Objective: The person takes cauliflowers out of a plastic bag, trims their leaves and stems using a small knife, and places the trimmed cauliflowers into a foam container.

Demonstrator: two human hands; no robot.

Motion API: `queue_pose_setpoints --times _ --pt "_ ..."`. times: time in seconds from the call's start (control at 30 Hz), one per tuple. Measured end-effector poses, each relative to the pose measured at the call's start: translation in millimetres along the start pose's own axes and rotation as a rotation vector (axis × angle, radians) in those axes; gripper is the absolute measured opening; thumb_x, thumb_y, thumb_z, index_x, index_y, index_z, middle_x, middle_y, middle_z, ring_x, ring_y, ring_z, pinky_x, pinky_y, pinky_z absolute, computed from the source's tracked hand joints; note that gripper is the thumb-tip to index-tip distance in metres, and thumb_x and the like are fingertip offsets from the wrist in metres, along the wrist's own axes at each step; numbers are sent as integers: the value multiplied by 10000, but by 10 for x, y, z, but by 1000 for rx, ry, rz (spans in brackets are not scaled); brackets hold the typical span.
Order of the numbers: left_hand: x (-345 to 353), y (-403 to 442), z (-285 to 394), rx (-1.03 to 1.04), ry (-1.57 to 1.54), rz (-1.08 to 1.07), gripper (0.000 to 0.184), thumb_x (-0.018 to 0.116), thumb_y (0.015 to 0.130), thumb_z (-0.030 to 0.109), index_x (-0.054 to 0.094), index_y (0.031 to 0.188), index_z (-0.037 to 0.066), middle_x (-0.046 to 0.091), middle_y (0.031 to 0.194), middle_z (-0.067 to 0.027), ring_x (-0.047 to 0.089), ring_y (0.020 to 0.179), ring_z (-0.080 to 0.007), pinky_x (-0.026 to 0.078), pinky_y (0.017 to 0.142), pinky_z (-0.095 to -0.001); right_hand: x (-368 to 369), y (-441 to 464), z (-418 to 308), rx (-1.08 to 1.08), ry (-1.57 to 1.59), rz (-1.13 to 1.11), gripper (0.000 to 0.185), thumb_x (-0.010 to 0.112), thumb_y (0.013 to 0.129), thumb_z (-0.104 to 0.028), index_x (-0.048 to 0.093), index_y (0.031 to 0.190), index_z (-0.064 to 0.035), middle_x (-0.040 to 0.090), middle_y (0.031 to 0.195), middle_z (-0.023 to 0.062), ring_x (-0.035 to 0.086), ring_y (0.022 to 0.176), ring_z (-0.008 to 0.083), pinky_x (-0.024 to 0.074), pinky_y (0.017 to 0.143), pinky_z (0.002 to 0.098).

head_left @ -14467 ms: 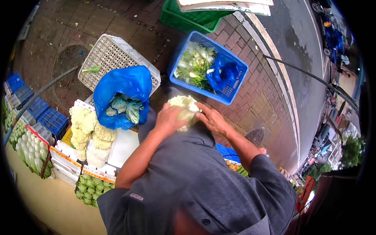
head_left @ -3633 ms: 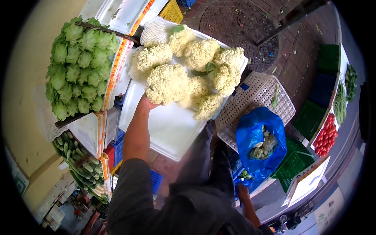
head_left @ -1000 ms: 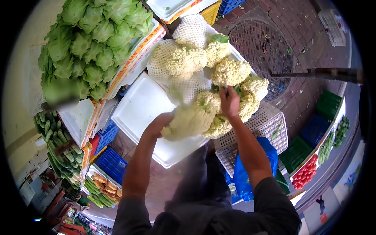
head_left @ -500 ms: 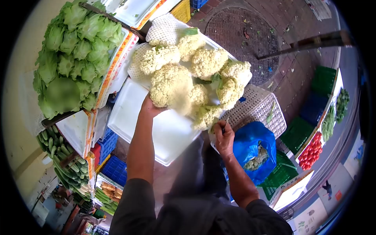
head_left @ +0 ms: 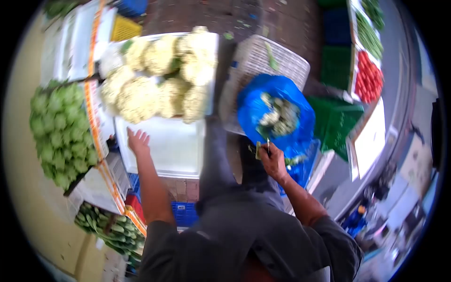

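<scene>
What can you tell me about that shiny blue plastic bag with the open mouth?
The shiny blue plastic bag looks thin and crinkled, its wide mouth facing up toward the camera. Inside are pale and green vegetable pieces, apparently cauliflower and leaves. In this view, it overlaps the whitish perforated plastic crate; what bears its weight is hidden. The person's right hand is at its near edge; whether they touch is unclear.

Glossy plastic bag, rough cauliflowers, smooth foam tray, matt shirt
</scene>
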State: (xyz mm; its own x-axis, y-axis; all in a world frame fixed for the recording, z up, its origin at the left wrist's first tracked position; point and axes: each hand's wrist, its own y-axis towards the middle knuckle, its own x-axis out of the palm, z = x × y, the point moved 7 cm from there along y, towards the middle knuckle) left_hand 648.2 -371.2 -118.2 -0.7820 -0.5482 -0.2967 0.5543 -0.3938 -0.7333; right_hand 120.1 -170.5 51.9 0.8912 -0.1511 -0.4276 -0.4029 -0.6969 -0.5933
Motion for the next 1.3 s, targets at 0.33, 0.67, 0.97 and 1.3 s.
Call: queue_pose_setpoints --times 0.33,0.67,0.97,1.3 --pt "2432 -3607 -1807 469 710 -1131 229 674 986 164 668 1152 6 713 976 -72 673 863 -125 549 788 -270 -1810 -2095 3041 417 -237 720 224 645 960 -224 637 893 -10 643 720 195 633 640 329 486 621 431" --pt "3587 -3913 -2350 1174 1242 -575 545 771 808 366 669 1245 55 591 1342 -201 576 1207 -395 457 1034 -475 -1192 -2980 4680 999 658 676 722 460 977 -702 638 875 -10 479 588 42 449 420 137 409 373 300" --pt "3350 -4354 -2486 1380 1156 -705 423 773 823 273 646 1164 57 588 1194 -203 557 1132 -383 447 1001 -478 -1133 -2784 5032 987 1119 807 506 550 981 -607 568 1062 -107 519 712 33 471 436 137 512 450 350" --pt "3744 -3145 -1696 629 707 -526 307 676 927 186 637 1139 -33 718 967 -194 679 845 -331 518 815 -412 -848 -2644 4905 935 895 467 270 631 999 -376 601 1036 -110 524 700 5 464 426 108 517 448 323"
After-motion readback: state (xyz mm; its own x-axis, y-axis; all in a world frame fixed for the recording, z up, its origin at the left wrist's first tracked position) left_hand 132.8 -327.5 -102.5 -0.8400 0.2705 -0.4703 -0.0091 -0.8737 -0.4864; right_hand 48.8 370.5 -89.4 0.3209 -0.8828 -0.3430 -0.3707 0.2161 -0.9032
